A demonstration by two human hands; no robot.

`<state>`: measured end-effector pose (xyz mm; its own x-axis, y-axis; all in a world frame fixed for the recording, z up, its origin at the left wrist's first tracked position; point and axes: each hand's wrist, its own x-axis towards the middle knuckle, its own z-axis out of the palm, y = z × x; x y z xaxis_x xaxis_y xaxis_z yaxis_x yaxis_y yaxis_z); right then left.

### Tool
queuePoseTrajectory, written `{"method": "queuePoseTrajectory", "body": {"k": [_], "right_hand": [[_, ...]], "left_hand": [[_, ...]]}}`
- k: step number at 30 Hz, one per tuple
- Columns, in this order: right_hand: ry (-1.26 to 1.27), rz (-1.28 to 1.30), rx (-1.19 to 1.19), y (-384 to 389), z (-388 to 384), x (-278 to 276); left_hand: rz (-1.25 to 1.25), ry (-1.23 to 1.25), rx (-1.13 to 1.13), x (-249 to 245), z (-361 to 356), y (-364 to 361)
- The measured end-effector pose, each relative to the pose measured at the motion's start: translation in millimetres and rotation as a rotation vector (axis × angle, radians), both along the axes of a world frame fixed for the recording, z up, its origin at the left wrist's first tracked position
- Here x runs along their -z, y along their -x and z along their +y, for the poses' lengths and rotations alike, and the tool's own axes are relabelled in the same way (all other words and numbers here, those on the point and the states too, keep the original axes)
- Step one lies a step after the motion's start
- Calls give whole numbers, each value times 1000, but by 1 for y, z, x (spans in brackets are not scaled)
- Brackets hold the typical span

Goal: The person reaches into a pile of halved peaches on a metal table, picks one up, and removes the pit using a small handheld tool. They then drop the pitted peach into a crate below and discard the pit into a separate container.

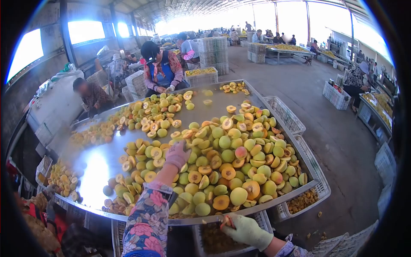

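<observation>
Halved peaches [229, 173], green and yellow with some red blush, lie heaped on a metal table [208, 112]. My left hand [178, 155], in a pinkish glove, reaches over the heap and touches the fruit; its fingertips are partly hidden among the peaches. Below the table's front edge, my right hand [247, 231], in a pale green-white glove, is closed around something reddish too small to name. Under that hand stands a white crate [264, 221] with dark pieces inside.
White crates [286, 115] line the table's right side, one holding fruit pieces [302, 201]. Across the table a person [164, 70] handles fruit. Another person sits at the left [95, 96]. At the lower left are a co-worker's gloved hands [51, 191]. Stacked crates [213, 53] stand behind.
</observation>
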<state>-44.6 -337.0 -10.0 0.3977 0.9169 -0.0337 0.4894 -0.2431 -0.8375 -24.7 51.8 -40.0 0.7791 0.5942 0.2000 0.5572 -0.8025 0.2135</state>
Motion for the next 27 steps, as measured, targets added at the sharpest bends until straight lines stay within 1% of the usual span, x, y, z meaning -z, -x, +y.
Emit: {"method": "queuePoseTrajectory", "body": {"k": [1, 3, 5, 6, 8, 9, 10, 11, 13, 14, 15, 17, 18, 19, 20, 21, 22, 23, 24, 25, 26, 27], "right_hand": [[-45, -83, 78, 0, 1, 7], [-27, 409, 237, 1, 9, 1], [-96, 712, 314, 0, 24, 12], [-142, 764, 329, 4, 30, 0], [-198, 793, 298, 10, 35, 2], [-248, 828, 273, 10, 40, 6], [-303, 750, 264, 10, 43, 14], [-292, 757, 262, 9, 41, 19], [-271, 844, 278, 6, 40, 11], [-259, 846, 292, 2, 40, 16], [-273, 832, 305, 1, 38, 14], [-310, 776, 343, -4, 39, 25], [-272, 693, 402, -5, 37, 21], [-265, 696, 410, -6, 34, 22], [-248, 586, 363, -9, 32, 22], [-233, 478, 314, -10, 30, 19], [-199, 287, 310, -7, 28, 12], [-197, 289, 308, -7, 28, 13], [-143, 70, 243, -7, 27, 16], [-90, -146, 178, -6, 26, 19], [-119, -254, 197, -3, 26, 17], [-117, -249, 202, -1, 26, 15]], "left_hand": [[-270, 213, -23, 10, -3, 15], [-530, 1224, -37, -5, -64, 49], [-496, 1623, -78, -26, -129, 91], [-489, 1634, -87, -25, -156, 103], [-491, 1640, -92, -20, -190, 121], [-486, 1545, 9, -16, -201, 129], [-477, 1451, 102, -15, -209, 134], [-477, 1456, 89, -16, -214, 137], [-698, 1727, 96, -17, -221, 139], [-680, 1991, 63, -8, -211, 134], [-659, 1953, -20, 3, -208, 130], [-725, 2050, 44, 14, -204, 123], [-713, 2062, 27, 13, -203, 120], [-774, 2088, 73, 9, -200, 117], [-840, 2109, 125, 5, -199, 113], [-839, 2111, 126, 12, -198, 112], [-849, 1539, 344, 25, -198, 114], [-810, 959, 511, 29, -198, 116], [-700, 1044, 415, 33, -196, 116], [-696, 1046, 413, 36, -195, 113], [-652, 1040, 441, 35, -195, 109], [-608, 1034, 471, 34, -195, 105]]}}
